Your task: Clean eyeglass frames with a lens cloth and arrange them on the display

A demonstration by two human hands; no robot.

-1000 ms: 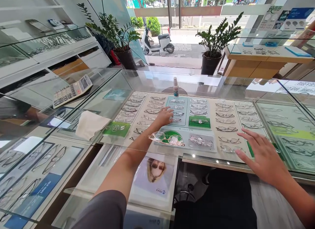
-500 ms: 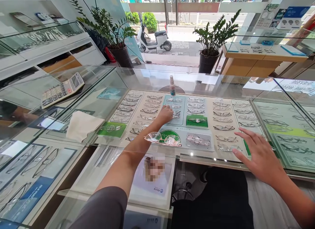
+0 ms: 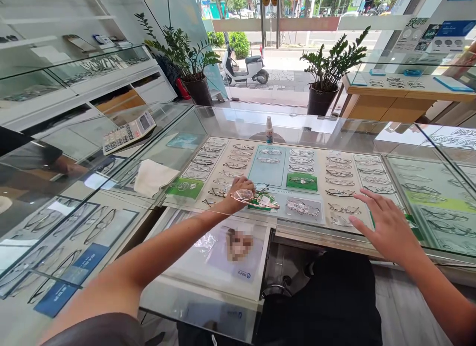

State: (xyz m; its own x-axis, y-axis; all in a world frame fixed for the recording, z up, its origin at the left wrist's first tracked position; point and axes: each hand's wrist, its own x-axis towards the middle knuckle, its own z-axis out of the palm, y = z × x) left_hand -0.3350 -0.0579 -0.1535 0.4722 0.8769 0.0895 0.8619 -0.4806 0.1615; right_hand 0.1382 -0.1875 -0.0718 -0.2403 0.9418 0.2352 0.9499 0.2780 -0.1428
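Note:
My left hand (image 3: 241, 187) is inside the display case, seen through the glass top. Its fingers are closed on a pair of eyeglasses (image 3: 262, 188), mostly hidden by the hand. Pink-rimmed glasses (image 3: 268, 203) lie on the glass above, overlapping my hand and wrist in the view. Behind the hand, the light blue panel (image 3: 267, 175) bears two pairs of glasses at its far end. My right hand (image 3: 388, 227) has its fingers spread above the case's right part, near a column of frames (image 3: 340, 193), and holds nothing.
A spray bottle (image 3: 269, 131) stands on the glass counter. To the left are a white cloth (image 3: 154, 177) and a calculator (image 3: 128, 133). Another person's arm (image 3: 61, 162) shows at the left edge. Potted plants (image 3: 322, 98) stand beyond the counter.
My left hand has drawn back toward me and left, bringing a pair of glasses off the blue panel. My right hand stays spread in nearly the same place. The view has shifted slightly.

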